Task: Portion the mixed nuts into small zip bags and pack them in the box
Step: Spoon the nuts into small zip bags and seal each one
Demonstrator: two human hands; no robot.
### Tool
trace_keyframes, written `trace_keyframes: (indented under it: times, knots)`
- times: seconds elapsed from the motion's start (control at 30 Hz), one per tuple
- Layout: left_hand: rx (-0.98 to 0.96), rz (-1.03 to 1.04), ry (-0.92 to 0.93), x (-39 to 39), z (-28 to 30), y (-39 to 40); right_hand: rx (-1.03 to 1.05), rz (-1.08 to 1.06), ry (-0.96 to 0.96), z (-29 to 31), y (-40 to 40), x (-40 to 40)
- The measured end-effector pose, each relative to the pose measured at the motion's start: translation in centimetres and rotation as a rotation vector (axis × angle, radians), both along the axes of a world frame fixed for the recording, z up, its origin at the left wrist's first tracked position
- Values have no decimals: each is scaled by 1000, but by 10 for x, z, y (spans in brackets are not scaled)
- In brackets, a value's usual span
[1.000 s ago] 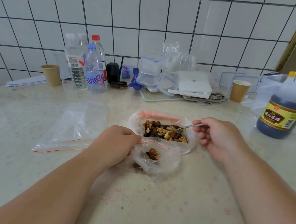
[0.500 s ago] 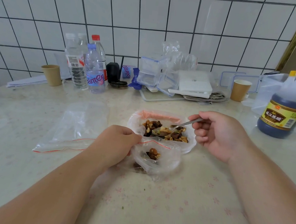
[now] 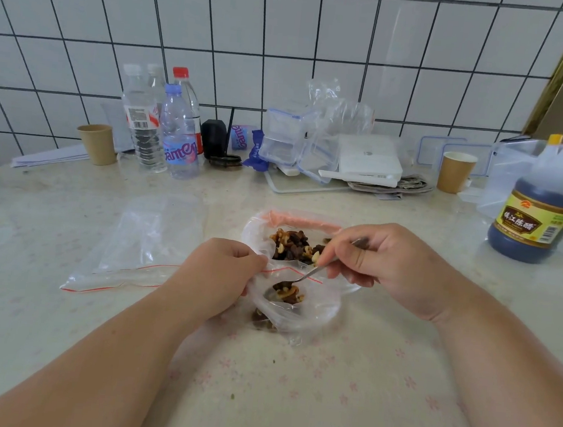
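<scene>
— What was the grip like when we looked?

— We saw the right hand (image 3: pixel 395 262) with its grip closed on a metal spoon (image 3: pixel 305 277), thumb and curled fingers pinching the handle. The spoon's bowl was down inside the mouth of the small zip bag (image 3: pixel 311 314), carrying a few nuts. The left hand (image 3: pixel 219 276) had its grip pinched on the bag's left edge by the red zip line, holding the mouth open.

— And where were the mixed nuts?

— We found the mixed nuts (image 3: pixel 295 247) piled in a larger clear bag (image 3: pixel 257 235) with a pink strip along its far edge, lying on the worktop (image 3: pixel 323 406) just behind the small bag. A few nuts already sat in the small bag's bottom. A spare zip bag (image 3: pixel 139 248) lay flat to the left.

— Could we read anything?

— We made out Chinese characters, 镇江陈醋, on the yellow label of the dark vinegar bottle (image 3: pixel 538 210) at the right. The blue-capped water bottle (image 3: pixel 179 138) by the tiled wall showed part of a word, something like "amen"; we could not read the whole word. Clear lidded boxes (image 3: pixel 287 138) and two paper cups (image 3: pixel 454 171) stood at the back.
</scene>
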State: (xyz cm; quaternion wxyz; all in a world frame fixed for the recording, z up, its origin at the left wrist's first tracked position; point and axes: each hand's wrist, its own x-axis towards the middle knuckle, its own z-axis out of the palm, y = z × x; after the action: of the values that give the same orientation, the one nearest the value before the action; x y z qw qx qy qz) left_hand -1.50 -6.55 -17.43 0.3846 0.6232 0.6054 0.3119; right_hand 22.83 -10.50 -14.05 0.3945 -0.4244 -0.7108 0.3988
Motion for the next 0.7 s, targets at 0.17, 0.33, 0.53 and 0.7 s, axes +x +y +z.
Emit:
trace_keyframes:
  times: [0.17, 0.33, 0.53, 0.7]
  knots:
    - [-10, -4, -1, -1, -1, 0, 45, -168, 243, 4, 4, 6]
    - [-11, -9, -5, -2, -2, 0, 38, -523, 370, 2, 15, 13]
    - [-4, -17, -11, -2, -2, 0, 90, -723, -109, -5, 16, 13]
    - [5, -20, -8, -1, -2, 0, 70, -716, -174, -11, 19, 9]
